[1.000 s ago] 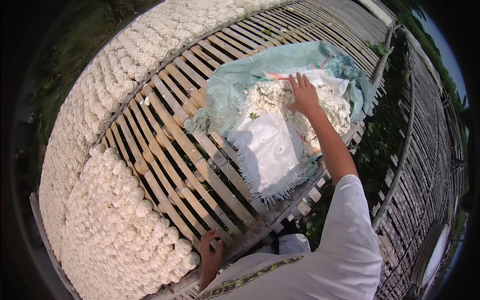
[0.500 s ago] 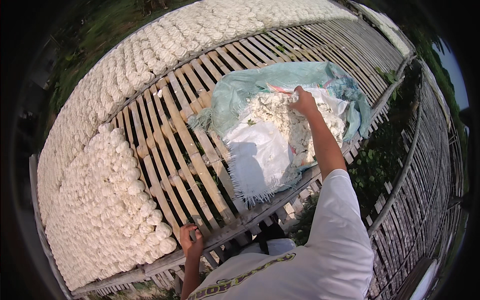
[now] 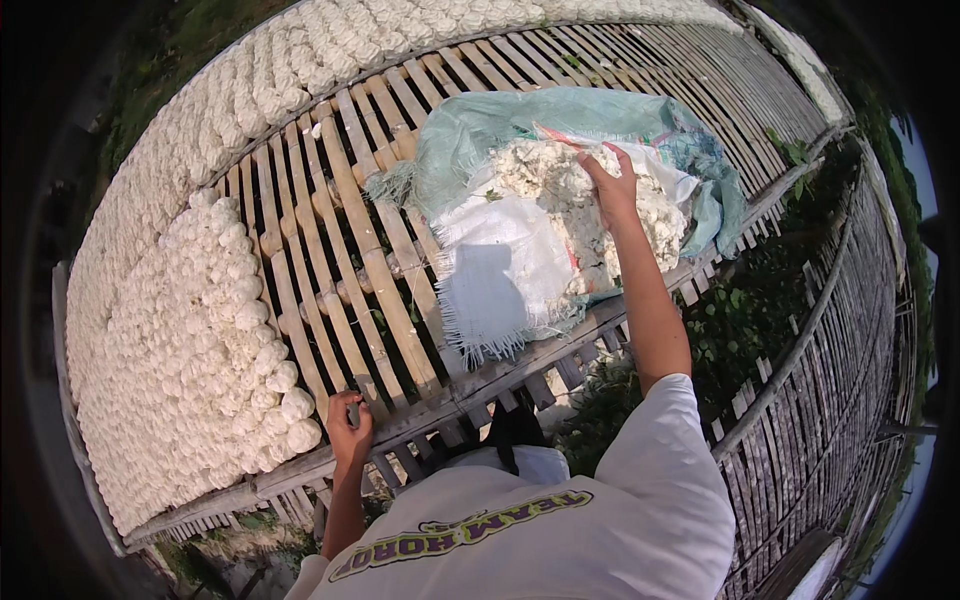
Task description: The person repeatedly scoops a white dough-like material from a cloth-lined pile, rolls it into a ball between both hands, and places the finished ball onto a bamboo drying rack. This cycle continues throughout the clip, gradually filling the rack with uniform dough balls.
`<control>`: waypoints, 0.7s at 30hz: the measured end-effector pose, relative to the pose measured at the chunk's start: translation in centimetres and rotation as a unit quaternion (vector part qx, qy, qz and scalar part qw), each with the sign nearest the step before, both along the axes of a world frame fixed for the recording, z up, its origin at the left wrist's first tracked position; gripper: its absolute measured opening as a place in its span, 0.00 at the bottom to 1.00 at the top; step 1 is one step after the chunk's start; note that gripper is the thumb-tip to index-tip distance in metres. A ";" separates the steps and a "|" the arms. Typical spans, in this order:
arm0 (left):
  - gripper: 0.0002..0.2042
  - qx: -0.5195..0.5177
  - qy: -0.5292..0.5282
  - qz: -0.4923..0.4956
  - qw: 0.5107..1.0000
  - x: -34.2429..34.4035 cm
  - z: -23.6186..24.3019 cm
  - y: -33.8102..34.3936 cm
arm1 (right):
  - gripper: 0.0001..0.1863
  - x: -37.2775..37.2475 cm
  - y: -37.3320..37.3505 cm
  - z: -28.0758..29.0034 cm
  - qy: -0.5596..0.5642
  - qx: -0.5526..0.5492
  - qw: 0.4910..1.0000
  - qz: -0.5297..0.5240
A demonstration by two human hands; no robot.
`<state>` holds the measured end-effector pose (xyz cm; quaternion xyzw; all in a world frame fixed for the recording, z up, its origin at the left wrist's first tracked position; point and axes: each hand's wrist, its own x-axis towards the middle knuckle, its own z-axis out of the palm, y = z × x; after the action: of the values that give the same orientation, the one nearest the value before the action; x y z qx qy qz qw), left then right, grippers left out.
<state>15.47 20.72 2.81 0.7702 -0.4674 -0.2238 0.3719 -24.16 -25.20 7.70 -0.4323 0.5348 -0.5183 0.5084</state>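
My right hand (image 3: pixel 612 182) is over white, crumbly clumps (image 3: pixel 655 225) lying in an opened sack. Its thumb and fingers are apart, with white material showing between them; a firm grip is not visible. The sack has a pale green outer layer (image 3: pixel 465 140) and a white woven flap (image 3: pixel 500 290) with a frayed edge folded out toward me. My left hand (image 3: pixel 350 425) hangs by the near edge of the bamboo slat rack (image 3: pixel 385 290), its fingers loosely curled with a gap and nothing seen in them.
Rows of round white bundles (image 3: pixel 190 370) cover the rack's left side and far edge (image 3: pixel 400 50). Bare slats lie between them and the sack. A wooden rail (image 3: pixel 470 390) runs along the near edge. Another slatted rack (image 3: pixel 820 400) stands at right, beyond green plants (image 3: pixel 750 330).
My right hand has moved rightward over the white clumps, and its thumb and fingers have spread. My left hand stays by the rack's edge. The whole view has shifted slightly.
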 end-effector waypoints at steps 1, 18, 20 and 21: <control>0.07 0.007 0.000 0.003 1.000 0.1 -0.1 0.0 | 0.37 0.9 1.0 -1.3 -0.032 -0.023 0.999 -0.017; 0.06 -0.073 -0.044 -0.009 0.996 0.5 -1.6 0.5 | 0.39 3.4 4.4 -6.4 0.595 -0.067 0.766 0.236; 0.06 -0.078 -0.048 -0.011 0.996 0.6 -1.5 0.4 | 0.38 3.3 4.4 -7.1 0.590 -0.062 0.768 0.241; 0.06 -0.079 -0.049 -0.013 0.996 0.6 -1.5 0.4 | 0.37 3.2 4.4 -7.4 0.590 -0.047 0.768 0.245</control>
<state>16.05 21.12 1.34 0.7422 -0.5116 -0.1531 0.4049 -20.92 -20.79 0.26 -0.7925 0.5806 -0.0434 0.1813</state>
